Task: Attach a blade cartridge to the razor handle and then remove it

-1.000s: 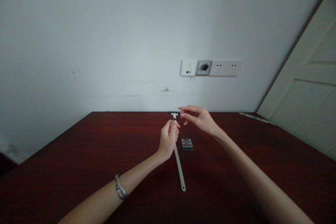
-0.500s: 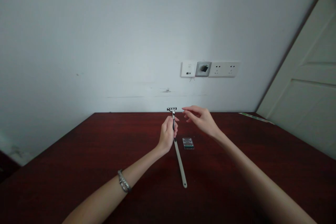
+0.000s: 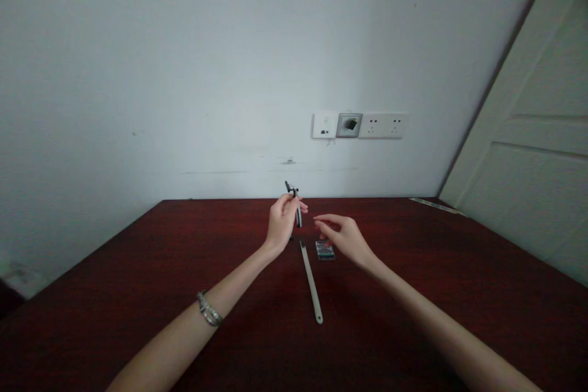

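My left hand (image 3: 282,223) is closed around a razor (image 3: 298,211), which stands nearly upright with its head at the top, seen from the side. To the right, my right hand (image 3: 342,236) hovers with fingers loosely stretched and nothing visible in them. Below its fingers lies a small clear plastic case (image 3: 325,251), partly covered by the fingertips; its contents are too small to make out. Between the two forearms a long pale stick-like handle (image 3: 312,285) rests on the table, with a hole at its near end and a dark far end.
Everything lies on a dark red wooden table (image 3: 184,251) that meets a white wall. Sockets (image 3: 380,125) are set in the wall above it. A thin patterned strip (image 3: 438,205) lies at the far right edge, near a pale door (image 3: 528,153).
My left hand has turned the razor so that its head shows edge-on, and shifted slightly left. My right hand has come down toward the clear case.
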`<state>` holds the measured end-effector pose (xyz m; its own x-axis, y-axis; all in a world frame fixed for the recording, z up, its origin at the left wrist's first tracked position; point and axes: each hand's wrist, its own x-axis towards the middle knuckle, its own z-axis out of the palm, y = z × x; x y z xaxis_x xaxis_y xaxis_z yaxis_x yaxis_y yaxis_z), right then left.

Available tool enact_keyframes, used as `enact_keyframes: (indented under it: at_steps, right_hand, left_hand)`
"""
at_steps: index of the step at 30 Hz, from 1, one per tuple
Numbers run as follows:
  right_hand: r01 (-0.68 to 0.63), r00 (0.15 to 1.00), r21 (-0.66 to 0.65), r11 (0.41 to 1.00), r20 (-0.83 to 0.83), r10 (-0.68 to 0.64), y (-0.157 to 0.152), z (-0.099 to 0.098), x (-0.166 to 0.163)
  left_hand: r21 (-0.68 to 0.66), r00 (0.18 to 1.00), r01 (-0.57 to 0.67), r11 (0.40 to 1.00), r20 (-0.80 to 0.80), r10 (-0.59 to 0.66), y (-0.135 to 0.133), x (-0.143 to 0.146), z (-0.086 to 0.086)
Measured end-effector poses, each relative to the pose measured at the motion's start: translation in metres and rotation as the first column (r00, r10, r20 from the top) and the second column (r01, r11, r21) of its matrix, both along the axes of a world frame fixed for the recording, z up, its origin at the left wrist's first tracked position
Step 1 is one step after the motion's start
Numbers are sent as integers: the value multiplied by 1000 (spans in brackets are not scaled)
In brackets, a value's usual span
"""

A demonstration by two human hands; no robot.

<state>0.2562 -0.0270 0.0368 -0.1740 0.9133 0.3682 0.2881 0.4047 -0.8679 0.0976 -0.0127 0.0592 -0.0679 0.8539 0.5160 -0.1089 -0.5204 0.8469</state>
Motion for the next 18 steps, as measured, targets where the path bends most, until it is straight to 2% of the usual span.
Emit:
enact_keyframes:
  at_steps: [5, 8, 12, 18]
  right_hand:
    - [-93, 983, -131, 987, -171, 70, -2, -7, -15]
    - [-116, 976, -148, 982, -199, 86, -3, -9, -20]
    - [-87, 991, -71, 994, -107, 79, -6, -10, -21]
    - [3, 997, 57, 998, 80, -8, -9, -8, -19]
  left_hand:
    - [-36, 999, 25, 999, -32, -26, -1, -2, 4]
    - [-69, 999, 19, 997, -48, -22, -3, -2, 5]
    - [-91, 996, -4, 996, -92, -4, -3, -2, 3]
    - [-100, 990, -9, 995, -139, -5, 1, 0, -5]
